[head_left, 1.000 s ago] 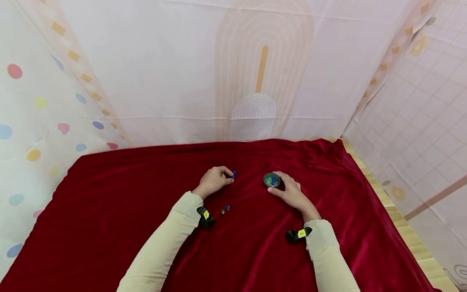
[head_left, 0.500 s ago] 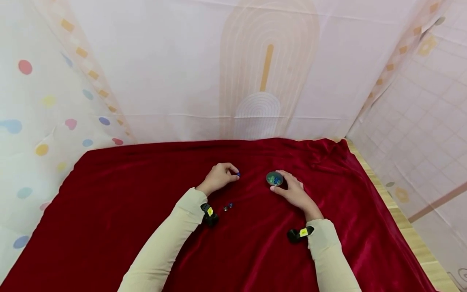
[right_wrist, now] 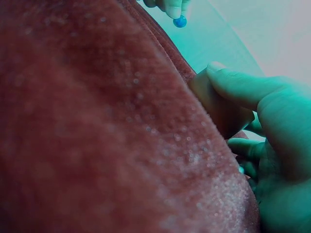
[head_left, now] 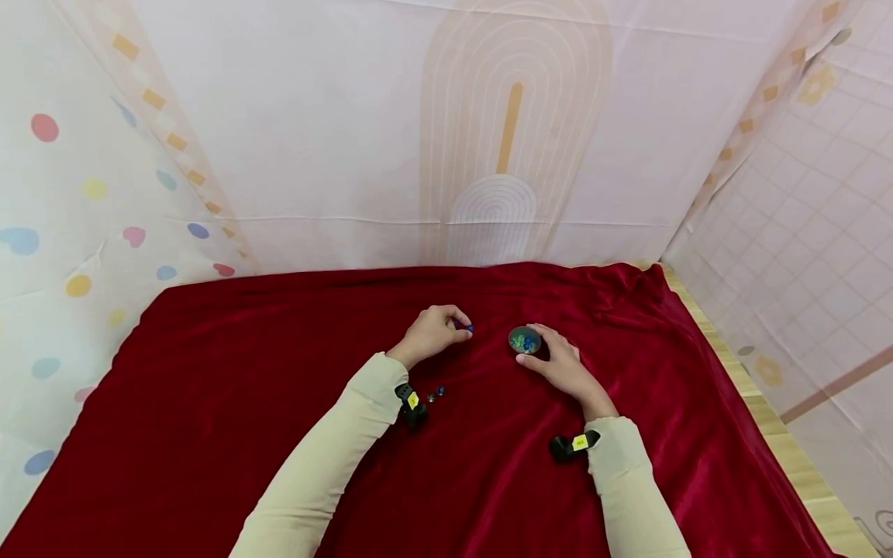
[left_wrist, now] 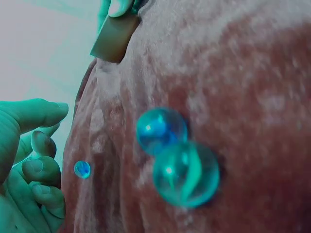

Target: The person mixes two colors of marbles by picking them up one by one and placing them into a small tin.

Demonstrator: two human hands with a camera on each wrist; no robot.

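Observation:
Between thumb and fingertips, my left hand pinches a blue marble, which also shows at those fingertips in the right wrist view. Another marble lies on the cloth beside this hand in the left wrist view. My right hand holds a small dark bowl round its side, thumb at the near rim. Several green and blue marbles lie inside it. Nearer my body, a blue marble and a greenish marble rest close together on the cloth.
A wrinkled dark red velvet cloth covers the table. Pale wood shows along its right edge. Patterned light curtains hang behind and at both sides.
My left hand has moved right and slightly away from me, carrying the blue marble closer to the bowl. My right hand keeps holding the bowl in about the same place.

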